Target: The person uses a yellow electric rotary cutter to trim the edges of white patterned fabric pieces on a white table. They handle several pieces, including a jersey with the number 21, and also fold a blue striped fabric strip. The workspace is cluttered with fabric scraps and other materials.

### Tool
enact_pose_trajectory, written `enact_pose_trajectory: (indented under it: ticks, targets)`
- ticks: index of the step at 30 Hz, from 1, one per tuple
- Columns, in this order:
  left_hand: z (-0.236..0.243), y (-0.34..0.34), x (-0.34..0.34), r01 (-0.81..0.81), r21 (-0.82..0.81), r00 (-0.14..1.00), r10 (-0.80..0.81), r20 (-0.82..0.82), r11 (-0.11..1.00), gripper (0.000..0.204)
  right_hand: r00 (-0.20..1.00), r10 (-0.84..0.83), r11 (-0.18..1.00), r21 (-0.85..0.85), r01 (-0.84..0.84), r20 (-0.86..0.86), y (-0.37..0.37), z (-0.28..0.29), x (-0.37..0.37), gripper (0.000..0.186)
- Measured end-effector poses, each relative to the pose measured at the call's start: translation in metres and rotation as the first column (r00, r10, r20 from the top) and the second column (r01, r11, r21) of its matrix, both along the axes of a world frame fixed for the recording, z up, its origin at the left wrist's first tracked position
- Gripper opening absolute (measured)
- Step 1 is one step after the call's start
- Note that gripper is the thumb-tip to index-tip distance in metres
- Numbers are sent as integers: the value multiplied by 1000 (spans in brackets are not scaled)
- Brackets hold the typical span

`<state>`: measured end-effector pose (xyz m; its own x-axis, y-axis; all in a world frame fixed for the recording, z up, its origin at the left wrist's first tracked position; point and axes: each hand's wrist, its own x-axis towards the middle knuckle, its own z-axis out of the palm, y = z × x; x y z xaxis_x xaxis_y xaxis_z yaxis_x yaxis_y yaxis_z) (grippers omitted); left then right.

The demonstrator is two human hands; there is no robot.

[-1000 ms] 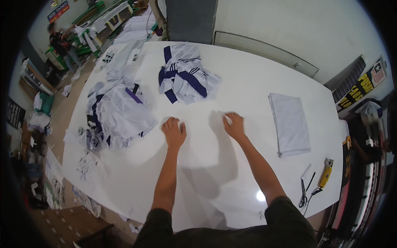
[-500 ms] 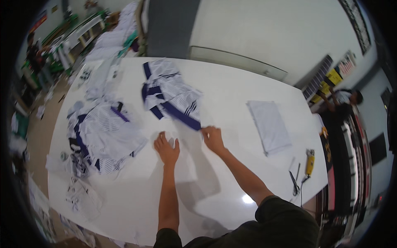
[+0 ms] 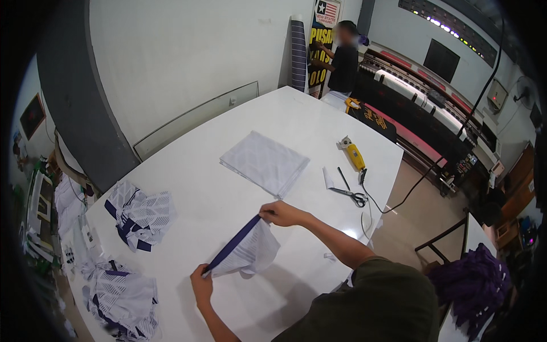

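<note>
A white patterned fabric piece with a navy strip along one edge (image 3: 248, 253) is stretched between my hands over the white table (image 3: 194, 171). My right hand (image 3: 273, 212) pinches its upper end; my left hand (image 3: 202, 273) grips its lower end. Two loose heaps of white and navy cut pieces lie at the left, one higher (image 3: 142, 211), one lower (image 3: 122, 299). Beyond my right hand is a folded stack of pale fabric (image 3: 264, 162). To its right lie a yellow electric cutter (image 3: 353, 154), scissors (image 3: 356, 198), a dark rod (image 3: 343, 178) and a white slip (image 3: 327, 178).
Another person (image 3: 342, 65) stands past the far table corner, hands at a poster beside a patterned roll (image 3: 298, 57). A wide printer (image 3: 416, 102) fills the back right. A cable hangs down to the right table edge. Purple material (image 3: 473, 285) is piled at lower right.
My hands have lifted a piece from the middle heap and now stretch it out between them, the left hand having closed on it. The view has swung to the right.
</note>
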<state>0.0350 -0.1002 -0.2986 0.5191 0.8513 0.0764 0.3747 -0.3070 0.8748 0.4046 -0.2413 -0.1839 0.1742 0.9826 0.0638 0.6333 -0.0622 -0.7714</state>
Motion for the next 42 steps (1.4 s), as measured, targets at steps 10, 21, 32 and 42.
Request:
enact_pose_trajectory:
  ticks: [10, 21, 32, 42]
  targets:
    - [66, -7, -53, -161, 361, 987, 155, 43, 919, 44, 960, 13, 965, 249, -86, 280, 18, -16, 11, 12]
    - [-27, -107, -62, -9, 300, 911, 132, -392, 954, 53, 861, 137, 990, -33, -139, 489, -45, -139, -13, 27]
    - [-71, -175, -110, -173, 184, 882, 236, -409, 968, 40, 792, 281, 949, -280, -145, 542, 6, -142, -30, 29]
    - [-77, -175, -119, -378, 135, 885, 401, -236, 916, 43, 919, 182, 926, 253, -280, 351, 556, -180, -214, 81]
